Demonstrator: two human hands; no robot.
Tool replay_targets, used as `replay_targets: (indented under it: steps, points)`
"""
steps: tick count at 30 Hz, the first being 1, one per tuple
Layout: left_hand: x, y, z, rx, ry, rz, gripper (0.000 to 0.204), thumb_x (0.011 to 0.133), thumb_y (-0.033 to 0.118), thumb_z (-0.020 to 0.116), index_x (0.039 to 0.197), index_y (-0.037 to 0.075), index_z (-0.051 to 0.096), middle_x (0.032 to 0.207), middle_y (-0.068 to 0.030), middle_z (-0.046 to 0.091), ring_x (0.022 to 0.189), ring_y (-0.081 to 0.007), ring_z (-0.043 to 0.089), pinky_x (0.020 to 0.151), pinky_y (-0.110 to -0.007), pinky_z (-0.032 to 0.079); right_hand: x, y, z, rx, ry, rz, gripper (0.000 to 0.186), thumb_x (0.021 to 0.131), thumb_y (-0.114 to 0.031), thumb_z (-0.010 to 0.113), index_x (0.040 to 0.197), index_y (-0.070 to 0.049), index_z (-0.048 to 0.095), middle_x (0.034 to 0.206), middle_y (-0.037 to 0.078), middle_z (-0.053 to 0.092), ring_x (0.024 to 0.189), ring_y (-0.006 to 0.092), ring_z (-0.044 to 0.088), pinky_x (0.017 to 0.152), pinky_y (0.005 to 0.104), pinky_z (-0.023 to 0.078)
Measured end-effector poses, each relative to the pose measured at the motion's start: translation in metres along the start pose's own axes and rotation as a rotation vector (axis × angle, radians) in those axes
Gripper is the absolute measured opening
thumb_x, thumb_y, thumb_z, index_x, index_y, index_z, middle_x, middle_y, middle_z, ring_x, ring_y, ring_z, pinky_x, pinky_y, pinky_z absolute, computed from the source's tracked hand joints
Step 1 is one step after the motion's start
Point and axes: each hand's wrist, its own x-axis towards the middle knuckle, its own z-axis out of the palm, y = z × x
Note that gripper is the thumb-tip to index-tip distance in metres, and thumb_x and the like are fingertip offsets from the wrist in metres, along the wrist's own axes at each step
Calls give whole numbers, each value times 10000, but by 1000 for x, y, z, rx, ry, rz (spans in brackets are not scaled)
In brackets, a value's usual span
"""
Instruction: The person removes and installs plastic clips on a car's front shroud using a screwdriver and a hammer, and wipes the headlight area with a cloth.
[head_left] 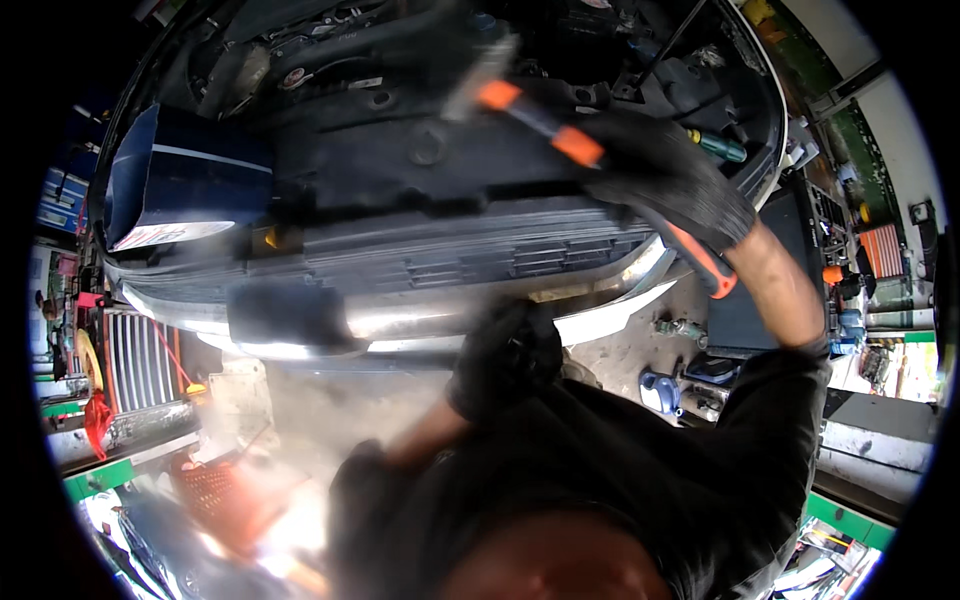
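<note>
Grey workshop floor (340,410), pale and dusty-looking, on the near side of a car's white bumper (615,316), taken as landmark. Hood side exposed: black engine cover (350,150) fills the bay beyond the bumper.

Hammer (578,146) raised above the bay, beyond the bumper's right half. Handle dark with orange bands, orange again at its lower end, which points back toward the bumper's right end; metal head blurred, farthest from the bumper.

Right hand (675,180), black-gloved, fingers wrapped firmly round the handle. Left hand (512,350), also black-gloved, low at the bumper's near edge, fingers bent; glove too dark to tell whether they grasp anything. Left of it, a blurred dark and silvery shape (290,318) lies across the view of the bumper; cannot tell what it is.

Farther out: screwdriver (720,146) with green handle beyond the bumper's right end. Dark blue box (205,185) beyond its left end, tilted, one end open. Blue container (660,393) on the floor, near side, right of the bumper's middle. Red basket (222,490), perforated, well apart on the near side, left.
</note>
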Motion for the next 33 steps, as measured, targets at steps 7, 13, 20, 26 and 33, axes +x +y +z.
replay_targets:
  steps: [7,13,20,26,33]
  points:
    - [8,-18,44,-305,266,123,501,1066,406,515,1384,28,594,1279,-163,674,1037,-277,670,768,-354,561,46,6,33,-1000,128,-707,358,912,-316,750,1209,-117,735,1058,79,748,997,248,736,893,397,603]
    - [12,-30,68,-615,192,278,623,1106,451,388,1507,-18,475,1491,-226,552,1392,-429,529,1110,-554,494,4,18,7,-451,63,-1026,201,860,-116,774,1060,-103,758,1043,95,739,890,252,751,703,377,624]
    - [18,-45,85,497,265,689,429,987,143,676,1339,-57,536,1415,-206,590,1356,-382,572,1045,-455,556,-44,21,2,-721,-147,-1170,192,771,-176,739,954,-129,773,957,3,693,944,188,697,724,326,597]
    - [15,-39,82,705,369,446,756,824,-64,717,1517,-23,418,1389,-148,612,1258,-228,623,1029,-367,552,-50,37,12,-759,-82,-1051,208,730,-245,767,920,-161,777,950,4,694,935,221,678,763,376,582]
    - [27,-32,81,206,120,316,618,852,-123,646,1446,-29,503,1393,-135,607,1260,-227,622,1044,-355,524,-50,34,3,-614,-225,-892,109,814,-204,732,897,-136,712,948,15,628,925,194,659,726,377,564]
